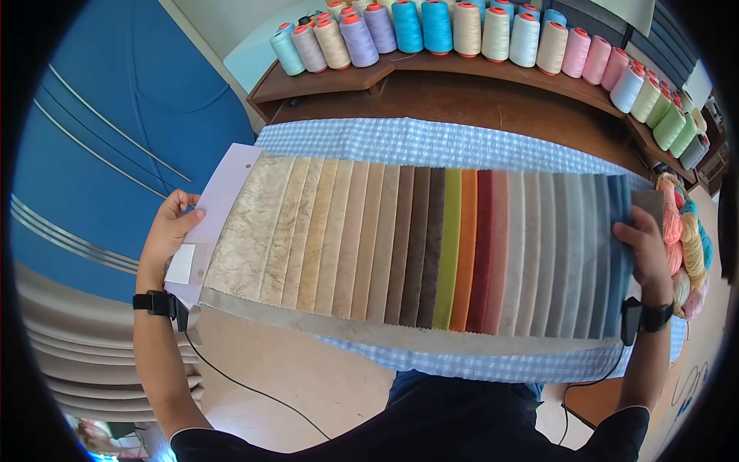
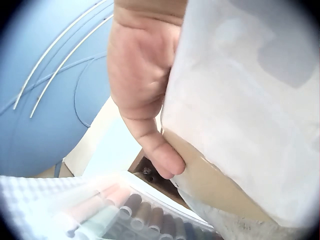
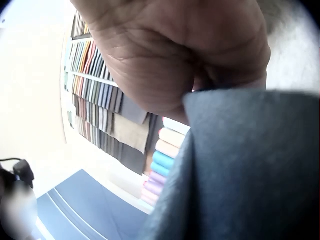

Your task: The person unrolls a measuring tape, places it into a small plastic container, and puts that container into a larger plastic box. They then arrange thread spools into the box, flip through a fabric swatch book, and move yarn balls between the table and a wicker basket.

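A fabric swatch book point(image 1: 369, 239) is stretched wide in the head view, its pinked-edge swatches fanned from marbled beige through brown, green, orange and red to grey and blue. My left hand point(image 1: 171, 231) pinches its lilac header strip point(image 1: 223, 181), thumb on top. At the far end, my right hand point(image 1: 645, 248) grips the blue swatches by their edge, thumb in front and the other fingers mostly hidden behind. In the right wrist view a dark blue swatch point(image 3: 255, 160) bends close under the palm. A white label point(image 1: 181, 264) sits near the left wrist.
Beneath the book lies a blue checked cloth point(image 1: 431, 138). Cones of thread point(image 1: 437, 27) line a curved brown shelf point(image 1: 323, 85) behind. A basket of yarn skeins point(image 1: 681, 239) stands by the right hand. A clear box of thread spools point(image 2: 145, 215) shows in the left wrist view.
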Tool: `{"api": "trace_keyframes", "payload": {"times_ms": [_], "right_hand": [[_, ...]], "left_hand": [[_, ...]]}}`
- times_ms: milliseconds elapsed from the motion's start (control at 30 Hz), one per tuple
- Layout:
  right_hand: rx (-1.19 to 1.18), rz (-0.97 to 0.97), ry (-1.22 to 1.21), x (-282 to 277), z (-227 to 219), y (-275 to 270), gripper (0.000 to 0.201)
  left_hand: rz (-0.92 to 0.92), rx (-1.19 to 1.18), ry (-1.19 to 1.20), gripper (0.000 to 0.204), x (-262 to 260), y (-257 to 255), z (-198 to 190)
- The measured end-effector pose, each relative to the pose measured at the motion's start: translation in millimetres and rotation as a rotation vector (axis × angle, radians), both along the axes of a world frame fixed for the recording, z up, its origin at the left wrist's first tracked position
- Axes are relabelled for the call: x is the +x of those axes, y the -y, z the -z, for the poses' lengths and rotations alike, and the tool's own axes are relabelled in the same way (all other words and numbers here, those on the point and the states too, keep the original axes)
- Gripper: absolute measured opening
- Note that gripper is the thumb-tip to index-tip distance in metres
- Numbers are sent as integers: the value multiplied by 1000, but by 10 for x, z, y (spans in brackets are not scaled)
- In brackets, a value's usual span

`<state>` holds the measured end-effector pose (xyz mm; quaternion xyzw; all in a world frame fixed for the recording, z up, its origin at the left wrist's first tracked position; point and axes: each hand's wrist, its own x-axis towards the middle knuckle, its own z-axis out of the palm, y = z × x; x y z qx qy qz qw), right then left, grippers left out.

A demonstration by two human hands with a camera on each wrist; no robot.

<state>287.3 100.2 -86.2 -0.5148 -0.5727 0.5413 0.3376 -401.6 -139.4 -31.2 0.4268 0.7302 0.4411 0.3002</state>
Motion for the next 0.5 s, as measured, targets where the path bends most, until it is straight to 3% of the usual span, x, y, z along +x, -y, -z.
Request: {"api": "trace_keyframes", "payload": {"times_ms": [133, 200, 267, 300, 400, 433, 500], "right_hand": [[-46, 129, -365, -38, -285, 144, 37], [-13, 123, -392, -68, -324, 216, 35], [-114, 134, -242, 174, -114, 91, 34], [-142, -10, -123, 274, 1, 8, 34], [-10, -19, 127, 125, 398, 44, 16], [-16, -14, 125, 146, 412, 48, 16], [-57, -37, 350, 92, 367, 71, 11]], "left_hand": [[-60, 83, 76, 32, -29, 48, 132], [-75, 112, 65, 32, -114, 71, 239], [-81, 107, 34, 31, -156, 73, 230], [-80, 105, 32, 31, -147, 57, 215], [-37, 57, 26, 31, -138, -6, 215], [-24, 31, 17, 31, -152, -4, 228], [4, 9, 6, 31, -187, 2, 275]]}}
